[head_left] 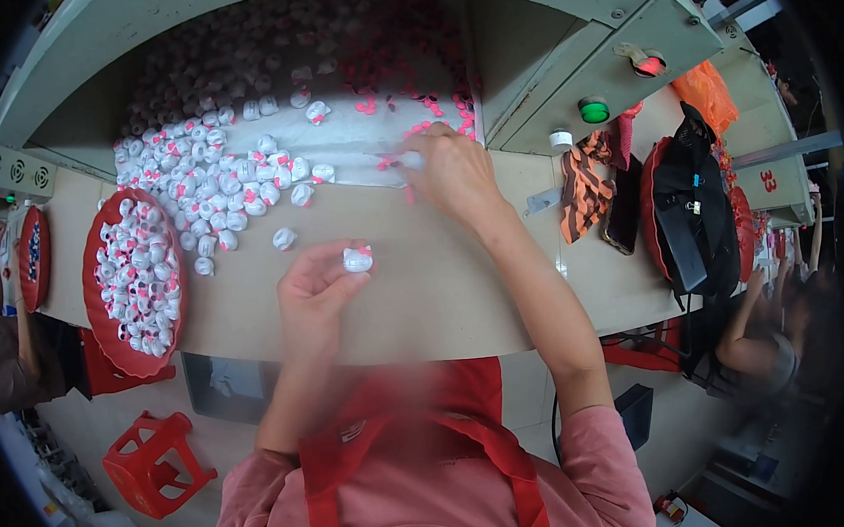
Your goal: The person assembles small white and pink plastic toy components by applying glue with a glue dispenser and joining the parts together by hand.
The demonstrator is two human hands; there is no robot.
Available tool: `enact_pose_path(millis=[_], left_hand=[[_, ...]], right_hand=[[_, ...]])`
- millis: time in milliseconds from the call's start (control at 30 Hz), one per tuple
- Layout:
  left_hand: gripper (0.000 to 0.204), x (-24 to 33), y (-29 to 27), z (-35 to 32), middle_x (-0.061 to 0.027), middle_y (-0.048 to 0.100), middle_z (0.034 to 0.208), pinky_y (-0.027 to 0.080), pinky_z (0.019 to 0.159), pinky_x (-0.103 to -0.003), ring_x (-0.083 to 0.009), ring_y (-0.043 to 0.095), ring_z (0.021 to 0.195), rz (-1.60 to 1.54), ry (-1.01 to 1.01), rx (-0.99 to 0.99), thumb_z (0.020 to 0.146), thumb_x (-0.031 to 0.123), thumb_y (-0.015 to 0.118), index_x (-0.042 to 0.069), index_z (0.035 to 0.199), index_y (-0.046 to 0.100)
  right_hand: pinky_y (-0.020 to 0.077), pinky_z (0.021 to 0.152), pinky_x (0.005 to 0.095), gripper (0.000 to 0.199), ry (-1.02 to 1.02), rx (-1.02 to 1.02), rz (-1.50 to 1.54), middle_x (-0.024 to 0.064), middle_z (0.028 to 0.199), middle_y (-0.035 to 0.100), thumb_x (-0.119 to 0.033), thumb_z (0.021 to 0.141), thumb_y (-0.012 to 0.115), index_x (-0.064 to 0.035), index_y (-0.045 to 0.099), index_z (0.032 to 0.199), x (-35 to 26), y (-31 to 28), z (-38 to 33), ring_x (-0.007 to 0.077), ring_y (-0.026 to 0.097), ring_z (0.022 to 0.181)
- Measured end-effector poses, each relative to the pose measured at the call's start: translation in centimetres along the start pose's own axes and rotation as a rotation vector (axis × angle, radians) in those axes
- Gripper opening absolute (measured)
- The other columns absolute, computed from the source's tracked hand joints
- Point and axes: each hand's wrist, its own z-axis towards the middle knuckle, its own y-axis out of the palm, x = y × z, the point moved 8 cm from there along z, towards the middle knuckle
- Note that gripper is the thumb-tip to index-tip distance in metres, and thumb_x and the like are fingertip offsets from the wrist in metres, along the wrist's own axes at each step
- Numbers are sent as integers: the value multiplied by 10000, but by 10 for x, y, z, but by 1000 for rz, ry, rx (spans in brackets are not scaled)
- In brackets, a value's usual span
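Note:
Between the thumb and fingers of my left hand (317, 293) is a small white toy head (357, 259) with a pink detail. My right hand (454, 174) is at the front right of a white sheet, over the small pink pieces (425, 104). Its fingers are pinched together around something pale and blurred that I cannot make out. Many similar white heads with pink bits lie in a pile (217, 179) left of my right hand. One loose white head (284, 238) sits on the table just beyond my left hand.
A red scalloped tray (93, 281) full of white heads with pink and dark parts stands on the left. The bench's cabinet panel (575, 93), with a green button (593, 110), rises at the right. Beside it lie a patterned cloth (585, 193) and a black bag (691, 211).

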Motion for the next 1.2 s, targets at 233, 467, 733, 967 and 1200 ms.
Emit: enact_pose_path(millis=[233,467,733,967,1200], left_hand=[[334,10,-23,-3,-157,573,1059,492,813,-313,-203,602,900,-7,20,47,730,-124,571,-31,1045,516],[282,25,-13,-5,-122,595,1018,486,734,-234,-146,590,906,41,158,27,783,-96,553,-53,1060,526],[269,29,-5,-10,-149,568,1068,486,788,-262,-174,585,942,-3,146,-32,781,-94,563,-65,1047,536],[282,21,-6,-9,-140,593,1024,469,808,-272,-167,579,941,-148,87,-10,812,-50,540,-63,1092,516],[281,14,16,-13,-165,557,1094,420,880,-293,-185,545,998,-80,103,-39,814,-41,539,-50,1094,520]], right_hand=[[450,559,244,82,270,-180,438,67,817,608,-42,755,605,-4,629,823,-8,-4,-32,117,563,632],[418,561,187,64,210,-275,815,30,749,607,3,748,625,20,618,810,-73,8,-70,59,522,634],[436,614,189,90,309,-155,711,17,732,598,-2,727,664,12,616,802,-63,7,-79,50,540,676],[471,593,245,144,138,12,718,57,752,602,-18,705,686,-7,609,826,-72,-2,-83,133,604,664],[445,618,220,161,239,-37,909,43,766,593,13,709,666,-1,625,864,-54,2,-91,94,566,693]])
